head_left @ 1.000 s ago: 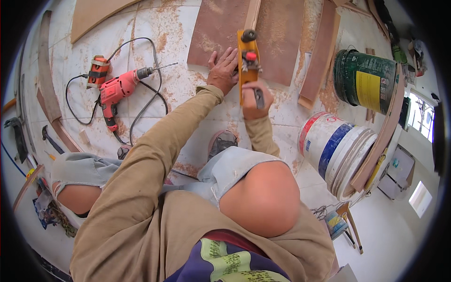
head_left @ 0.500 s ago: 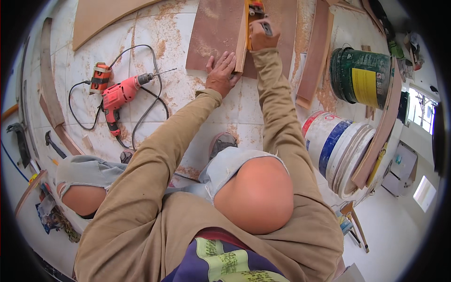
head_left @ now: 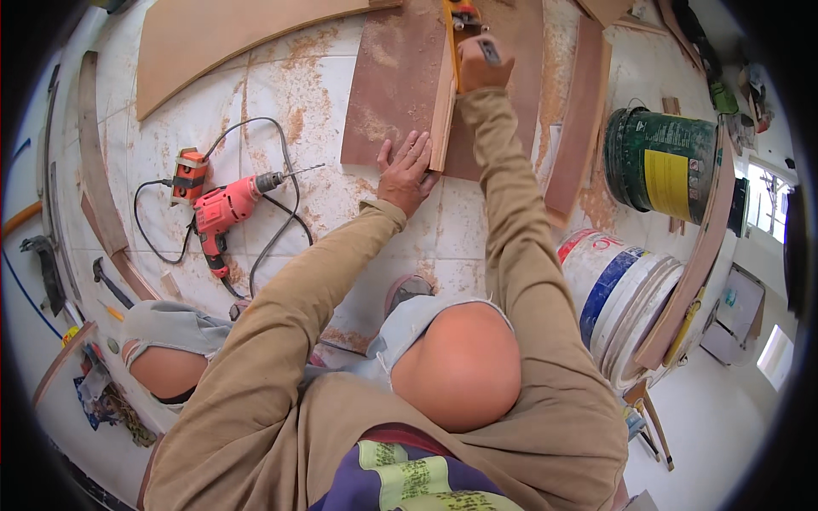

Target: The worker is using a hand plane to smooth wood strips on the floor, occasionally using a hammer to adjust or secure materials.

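My right hand (head_left: pixel 486 65) is closed round the dark handle of a hand plane (head_left: pixel 461 19) with a yellow-orange body. The plane sits on the narrow edge of a wooden board (head_left: pixel 441 128), at the top of the view. Its front end is partly cut off by the frame. My left hand (head_left: pixel 406 173) lies flat at the board's near end, fingers stretched and thumb apart, touching the wood. A wide reddish-brown panel (head_left: pixel 388 77) lies under and beside the board, with shavings on it.
A red drill (head_left: pixel 226 207) with its cord and an orange power outlet box (head_left: pixel 187 176) lies left on dusty white tiles. Right stand wooden planks (head_left: pixel 579 119), a green bucket (head_left: pixel 660 162) and a white bucket (head_left: pixel 618 298). A curved panel (head_left: pixel 213 43) and a hammer (head_left: pixel 111 283) lie left.
My right hand and the plane have slid farther away along the board's edge. My left hand stays at the near end. The whole view has shifted a little.
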Demonstrator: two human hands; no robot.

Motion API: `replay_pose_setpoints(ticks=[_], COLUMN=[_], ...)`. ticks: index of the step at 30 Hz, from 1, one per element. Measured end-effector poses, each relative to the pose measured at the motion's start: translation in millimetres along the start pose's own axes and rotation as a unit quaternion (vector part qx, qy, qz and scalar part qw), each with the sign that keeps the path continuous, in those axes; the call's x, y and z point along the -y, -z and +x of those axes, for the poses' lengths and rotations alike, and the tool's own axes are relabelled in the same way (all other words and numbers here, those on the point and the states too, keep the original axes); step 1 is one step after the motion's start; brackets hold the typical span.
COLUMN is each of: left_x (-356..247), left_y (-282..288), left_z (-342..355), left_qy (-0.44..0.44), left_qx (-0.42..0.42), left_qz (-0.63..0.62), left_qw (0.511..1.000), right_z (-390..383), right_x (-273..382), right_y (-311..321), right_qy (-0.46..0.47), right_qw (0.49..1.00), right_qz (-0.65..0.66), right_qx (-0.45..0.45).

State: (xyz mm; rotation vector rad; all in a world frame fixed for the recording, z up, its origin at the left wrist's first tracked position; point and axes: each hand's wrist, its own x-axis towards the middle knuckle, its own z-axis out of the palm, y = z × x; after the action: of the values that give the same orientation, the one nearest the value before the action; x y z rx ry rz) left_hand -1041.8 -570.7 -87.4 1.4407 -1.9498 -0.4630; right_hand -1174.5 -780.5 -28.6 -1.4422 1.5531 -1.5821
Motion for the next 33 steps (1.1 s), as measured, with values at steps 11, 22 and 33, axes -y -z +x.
replay_pose_setpoints(ticks=[11, 22, 33], left_x=[16, -2, 27], left_y=[7, 1, 17], left_z=[1, 3, -10], left_qy=[0.009, 0.003, 0.039], left_qx=[0.031, 0.018, 0.023], left_qz=[0.025, -0.006, 0.013], left_qw=[0.999, 1.000, 0.999], right_z=[-239, 13, -167], right_x=[81, -20, 49], right_y=[102, 3, 54], right_qy=[-0.136, 0.093, -0.145], right_qw=[0.987, 0.995, 0.983], right_qz=[0.025, -0.019, 0.084], right_qx=[0.086, 0.010, 0.076])
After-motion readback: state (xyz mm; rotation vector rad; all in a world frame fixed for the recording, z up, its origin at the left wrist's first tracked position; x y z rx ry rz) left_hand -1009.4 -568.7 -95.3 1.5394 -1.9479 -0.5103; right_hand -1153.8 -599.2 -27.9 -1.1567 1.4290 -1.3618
